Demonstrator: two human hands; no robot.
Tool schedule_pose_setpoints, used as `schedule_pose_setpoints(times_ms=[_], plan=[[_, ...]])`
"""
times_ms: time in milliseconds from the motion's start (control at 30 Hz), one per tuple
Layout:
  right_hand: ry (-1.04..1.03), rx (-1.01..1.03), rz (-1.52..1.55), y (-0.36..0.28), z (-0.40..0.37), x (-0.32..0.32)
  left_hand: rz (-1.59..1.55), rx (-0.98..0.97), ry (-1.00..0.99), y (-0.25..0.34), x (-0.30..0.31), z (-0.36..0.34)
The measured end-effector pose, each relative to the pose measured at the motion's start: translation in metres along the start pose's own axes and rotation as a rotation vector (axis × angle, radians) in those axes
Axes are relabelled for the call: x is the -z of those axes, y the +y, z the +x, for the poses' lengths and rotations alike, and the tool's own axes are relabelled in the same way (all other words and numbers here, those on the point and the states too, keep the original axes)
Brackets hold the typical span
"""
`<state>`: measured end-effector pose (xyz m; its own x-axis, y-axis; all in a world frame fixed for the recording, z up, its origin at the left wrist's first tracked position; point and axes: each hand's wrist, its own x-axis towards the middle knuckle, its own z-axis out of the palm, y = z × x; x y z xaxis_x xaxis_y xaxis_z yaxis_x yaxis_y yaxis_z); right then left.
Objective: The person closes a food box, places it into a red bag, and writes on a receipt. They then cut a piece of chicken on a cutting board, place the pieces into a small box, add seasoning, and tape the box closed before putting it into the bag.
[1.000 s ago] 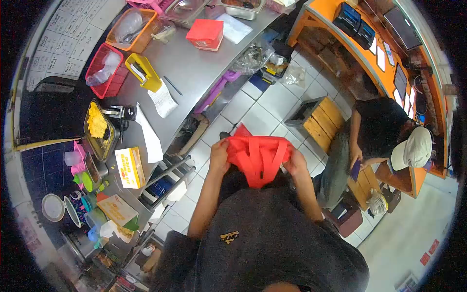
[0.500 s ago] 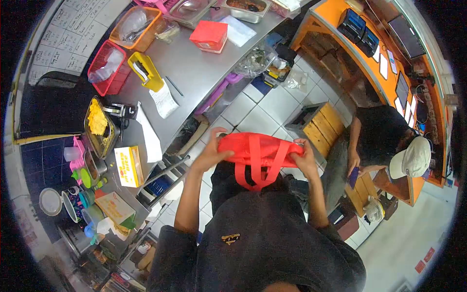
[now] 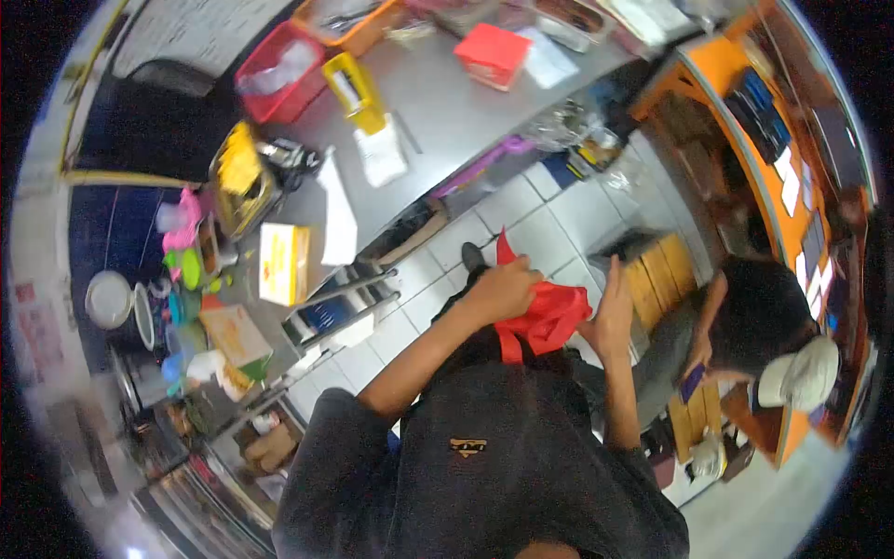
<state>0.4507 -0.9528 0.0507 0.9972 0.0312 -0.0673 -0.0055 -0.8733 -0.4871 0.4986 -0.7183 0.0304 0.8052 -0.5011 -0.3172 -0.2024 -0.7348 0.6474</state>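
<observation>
— The room?
— A kitchen: steel counter, white tiled floor.
— The red bag?
— Bunched over the floor, lying crosswise between the hands, one corner pointing up. The left hand is clenched on it. The right hand is flat and spread, touching its edge.

Both bare forearms reach forward, elbows bent. The left hand is curled into a tight fist, and just beside its fingers the right hand stands flat-palmed, fingers straight.
</observation>
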Motion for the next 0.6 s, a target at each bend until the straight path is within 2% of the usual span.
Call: schedule_pose_setpoints(times_ms=[33, 67, 100, 167, 200, 233, 300, 333, 400, 467, 600], plan=[[-0.075, 0.181, 0.062, -0.008, 0.002, -0.003, -0.022, -0.057, 0.021, 0.004, 0.004, -0.003], [-0.059, 0.253, 0.080, -0.024, 0.004, -0.009, -0.042, -0.119, 0.044, 0.006, 0.008, -0.006], [-0.070, 0.291, 0.091, -0.023, 0.006, -0.026, -0.036, -0.089, 0.073, 0.001, 0.012, -0.009], [-0.141, 0.299, 0.322, -0.016, 0.010, -0.074, -0.146, -0.124, 0.149, -0.013, 0.022, -0.018], [-0.076, 0.229, 0.448, -0.048, 0.017, -0.058, -0.182, -0.088, 0.115, -0.014, 0.043, -0.027], [-0.090, 0.261, 0.456, -0.057, 0.023, -0.058, -0.177, -0.066, 0.143, -0.020, 0.052, -0.039], [-0.129, 0.106, 0.662, -0.071, 0.032, -0.060, -0.221, -0.066, 0.325, -0.031, 0.067, -0.064], [-0.144, 0.091, 0.656, -0.080, 0.035, -0.060, -0.216, -0.061, 0.341, -0.038, 0.077, -0.076], [-0.202, 0.124, 0.556, -0.087, 0.039, -0.059, -0.512, 0.115, 0.382, -0.057, 0.096, -0.103], [-0.293, 0.173, 0.439, -0.107, 0.040, -0.054, -0.193, 0.172, 0.698, -0.106, 0.099, -0.135], [-0.387, 0.291, 0.231, -0.195, 0.039, -0.047, -0.085, 0.310, 0.754, -0.122, 0.124, -0.205]])
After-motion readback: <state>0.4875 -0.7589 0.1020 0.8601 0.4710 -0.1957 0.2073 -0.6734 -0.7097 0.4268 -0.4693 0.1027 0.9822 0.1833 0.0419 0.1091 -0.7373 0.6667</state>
